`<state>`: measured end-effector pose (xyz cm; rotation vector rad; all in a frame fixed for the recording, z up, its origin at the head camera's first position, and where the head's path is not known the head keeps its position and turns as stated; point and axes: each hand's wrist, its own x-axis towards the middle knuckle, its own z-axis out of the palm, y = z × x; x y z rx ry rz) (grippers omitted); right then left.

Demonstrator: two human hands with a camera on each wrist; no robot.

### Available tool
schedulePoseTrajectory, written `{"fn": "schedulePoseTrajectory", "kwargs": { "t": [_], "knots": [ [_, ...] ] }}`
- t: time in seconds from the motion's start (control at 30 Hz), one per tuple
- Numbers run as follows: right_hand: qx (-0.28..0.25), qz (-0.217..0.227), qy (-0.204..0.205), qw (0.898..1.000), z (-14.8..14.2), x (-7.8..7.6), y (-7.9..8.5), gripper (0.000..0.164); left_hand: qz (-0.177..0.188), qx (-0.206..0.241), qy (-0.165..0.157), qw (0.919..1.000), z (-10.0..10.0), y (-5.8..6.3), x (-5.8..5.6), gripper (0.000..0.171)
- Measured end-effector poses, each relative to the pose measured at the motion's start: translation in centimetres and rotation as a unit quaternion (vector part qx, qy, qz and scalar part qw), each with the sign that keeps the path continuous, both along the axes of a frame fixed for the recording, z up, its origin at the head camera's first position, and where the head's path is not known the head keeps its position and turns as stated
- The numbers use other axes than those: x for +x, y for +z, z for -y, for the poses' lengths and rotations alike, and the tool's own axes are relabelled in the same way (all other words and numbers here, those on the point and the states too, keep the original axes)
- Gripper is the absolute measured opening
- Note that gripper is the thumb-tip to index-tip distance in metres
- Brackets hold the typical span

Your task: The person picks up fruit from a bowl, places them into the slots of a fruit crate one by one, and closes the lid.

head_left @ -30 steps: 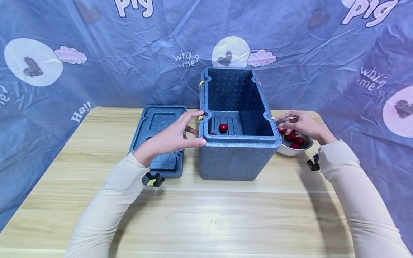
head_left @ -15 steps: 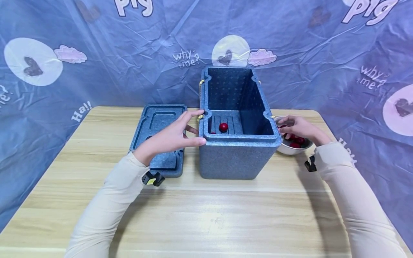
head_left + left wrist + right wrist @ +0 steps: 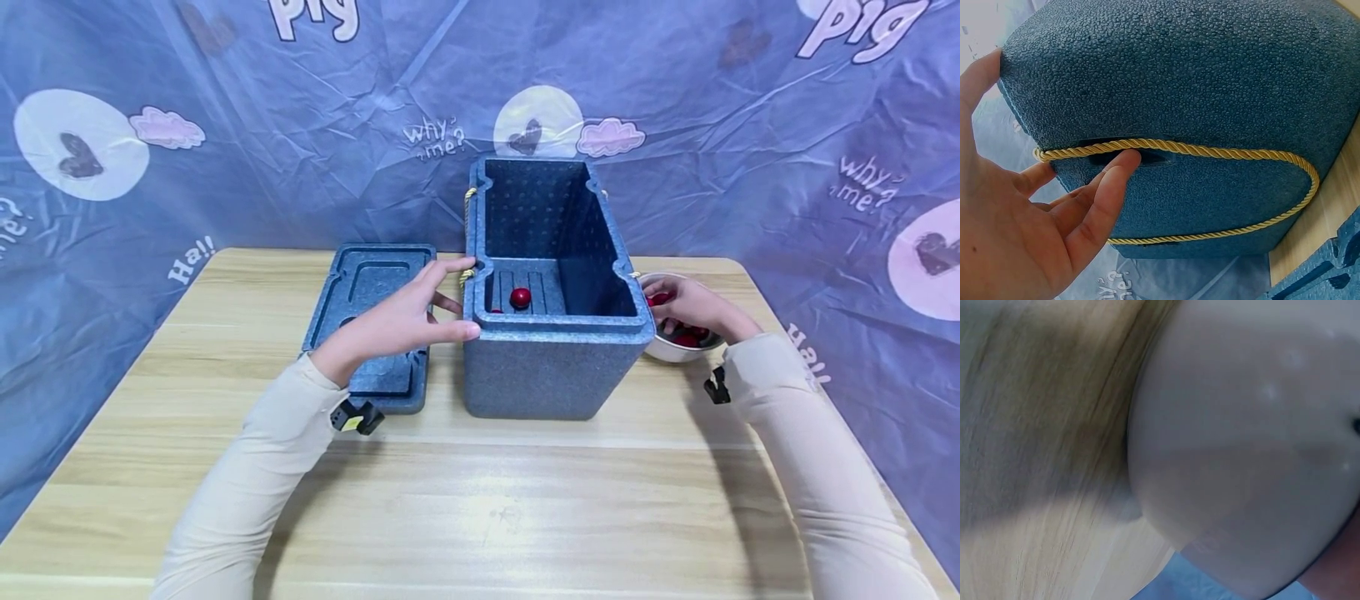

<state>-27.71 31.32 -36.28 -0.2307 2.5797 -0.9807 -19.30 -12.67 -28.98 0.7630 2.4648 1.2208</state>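
A deep blue-grey foam box (image 3: 547,375) stands without its lid, a round red fruit (image 3: 520,297) on its floor and part of another by the near wall. My left hand (image 3: 401,321) rests spread against the box's left side, with thumb and fingertips touching the rim. In the left wrist view, one fingertip lies beside the yellow rope handle (image 3: 1222,152). Inside the white bowl (image 3: 672,353), my right hand (image 3: 697,307) has its fingers curled round a red fruit (image 3: 660,298), partly hidden by them. More red fruits (image 3: 686,340) lie under that hand.
The foam lid (image 3: 378,292) lies on the wooden table (image 3: 480,517), left of the box and partly behind my left hand. A blue printed cloth (image 3: 300,125) hangs behind the table. The bowl stands close to the box's right wall.
My right hand has reached lower and further left into the bowl, and its fingers have closed round a red fruit. The left hand and the box stay put.
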Motion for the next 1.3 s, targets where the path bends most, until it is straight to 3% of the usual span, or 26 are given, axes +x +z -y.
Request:
{"fn": "schedulePoseTrajectory", "kwargs": {
  "t": [0.63, 1.07, 1.3],
  "knots": [
    [0.034, -0.006, 0.005, 0.999, 0.15, -0.53, -0.52, 0.046, 0.004, 0.001, 0.002, 1.0000, -0.06, -0.11, 0.06, 0.083],
    [0.070, -0.049, 0.017, 0.996, 0.74, -0.72, -0.59, 0.029, 0.014, 0.007, 0.003, 0.9999, -0.02, -0.14, 0.10, 0.085],
    [0.072, -0.065, 0.022, 0.995, 0.80, -0.58, -0.56, 0.029, 0.004, 0.004, 0.003, 1.0000, -0.18, -0.15, 0.03, 0.083]
  ]
}}
